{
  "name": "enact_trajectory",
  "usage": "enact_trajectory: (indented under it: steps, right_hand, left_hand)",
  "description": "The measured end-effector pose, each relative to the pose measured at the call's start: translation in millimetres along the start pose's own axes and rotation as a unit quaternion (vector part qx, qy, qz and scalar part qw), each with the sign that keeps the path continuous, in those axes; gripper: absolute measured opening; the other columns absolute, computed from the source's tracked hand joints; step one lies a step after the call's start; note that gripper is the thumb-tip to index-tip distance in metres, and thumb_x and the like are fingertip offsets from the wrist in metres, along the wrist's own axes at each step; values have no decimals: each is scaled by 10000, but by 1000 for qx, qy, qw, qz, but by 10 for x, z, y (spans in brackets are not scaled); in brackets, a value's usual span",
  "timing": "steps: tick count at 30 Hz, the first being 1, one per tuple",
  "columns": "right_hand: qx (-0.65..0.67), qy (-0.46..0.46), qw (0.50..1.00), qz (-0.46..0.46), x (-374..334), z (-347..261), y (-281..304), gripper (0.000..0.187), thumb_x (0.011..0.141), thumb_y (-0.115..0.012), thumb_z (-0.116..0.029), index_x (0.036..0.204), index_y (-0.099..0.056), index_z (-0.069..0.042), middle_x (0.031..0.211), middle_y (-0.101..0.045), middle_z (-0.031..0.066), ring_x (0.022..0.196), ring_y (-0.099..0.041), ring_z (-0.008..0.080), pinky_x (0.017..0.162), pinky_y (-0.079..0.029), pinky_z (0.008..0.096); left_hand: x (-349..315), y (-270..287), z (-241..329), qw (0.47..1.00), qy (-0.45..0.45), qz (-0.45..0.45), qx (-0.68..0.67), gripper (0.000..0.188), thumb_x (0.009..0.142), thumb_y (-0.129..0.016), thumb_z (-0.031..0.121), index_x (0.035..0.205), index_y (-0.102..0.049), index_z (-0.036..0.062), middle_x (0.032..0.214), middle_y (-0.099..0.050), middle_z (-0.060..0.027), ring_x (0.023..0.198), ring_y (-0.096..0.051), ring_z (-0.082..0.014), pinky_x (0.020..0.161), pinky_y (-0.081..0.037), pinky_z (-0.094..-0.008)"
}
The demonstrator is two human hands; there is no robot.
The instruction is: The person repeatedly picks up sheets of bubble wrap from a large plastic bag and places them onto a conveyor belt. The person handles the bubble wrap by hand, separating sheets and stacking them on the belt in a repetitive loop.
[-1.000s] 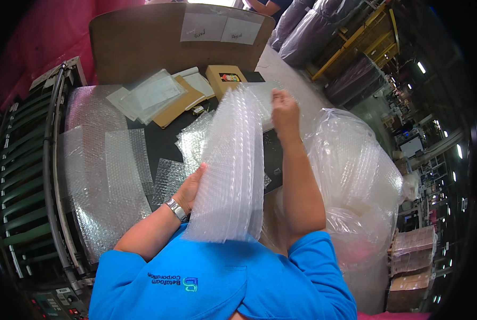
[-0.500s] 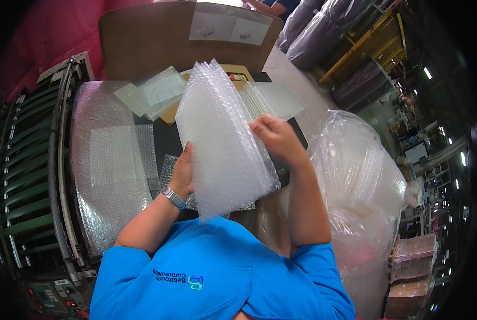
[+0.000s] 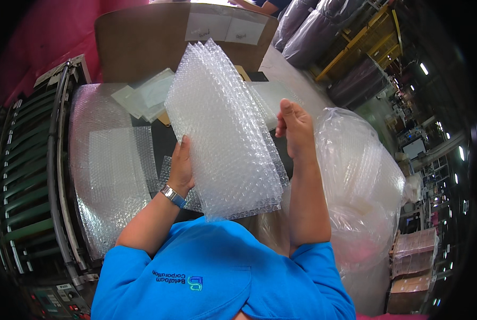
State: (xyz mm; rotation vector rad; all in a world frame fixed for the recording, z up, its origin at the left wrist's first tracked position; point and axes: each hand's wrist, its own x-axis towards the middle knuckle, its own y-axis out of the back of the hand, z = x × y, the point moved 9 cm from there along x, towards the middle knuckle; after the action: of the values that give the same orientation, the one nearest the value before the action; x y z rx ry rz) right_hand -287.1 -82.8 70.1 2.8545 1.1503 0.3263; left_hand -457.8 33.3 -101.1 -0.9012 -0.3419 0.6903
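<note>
A stack of clear bubble wrap sheets or pouches [image 3: 228, 138] is held up in front of me, tilted, its layers fanned apart along the right edge. My left hand [image 3: 181, 168] grips the stack's left side, thumb on the front face and the fingers hidden behind it. Off to the right of the stack, my right hand [image 3: 297, 130] is raised with curled fingers and the thumb pointing up. It is apart from the sheets, and nothing shows in it.
Flat bubble wrap [image 3: 102, 208] covers the table's left side, beside a machine with green rollers [image 3: 28, 181]. Thin clear pouches [image 3: 150, 96] lie behind the stack, before a brown board [image 3: 142, 42]. A large clear bag of bubble wrap [image 3: 358, 176] stands at right.
My right hand has come off the stack's right edge and moved right and up. The stack has turned slightly, showing more of its face, with its layers spread wider.
</note>
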Motion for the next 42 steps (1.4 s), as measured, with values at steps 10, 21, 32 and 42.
enact_trajectory:
  steps: [10,21,32,42]
  right_hand:
    - [-17,61,989,130,-18,-141,277,336,855,-550,-375,644,-497,-120,583,-434,-35,452,-399,47,393,-334,190]
    - [-36,88,995,28,-216,-42,-9,253,882,-522,-264,751,-531,-47,617,-484,17,566,-448,80,526,-393,226]
    - [145,45,988,33,-343,-29,274,244,883,-525,-292,842,-530,-51,657,-498,14,558,-485,94,525,-439,234]
    - [148,172,969,102,-560,-347,491,224,895,-511,-230,766,-491,-48,588,-435,3,517,-442,80,478,-398,207]
  left_hand:
    - [34,187,8,994,-48,47,84,503,913,-389,397,1240,-344,17,1160,-492,-170,1003,-546,-269,826,-483,-395]
    - [13,119,100,994,-58,60,72,501,914,-385,403,1254,-334,39,1186,-473,-167,1037,-523,-278,855,-463,-412]
    - [145,438,-178,993,32,47,-105,498,918,-370,411,1239,-338,31,1210,-458,-171,1069,-498,-312,883,-435,-448]
    - [7,199,-263,985,99,3,-142,628,897,-311,508,1310,-282,35,1273,-409,-193,1127,-453,-332,928,-394,-470]
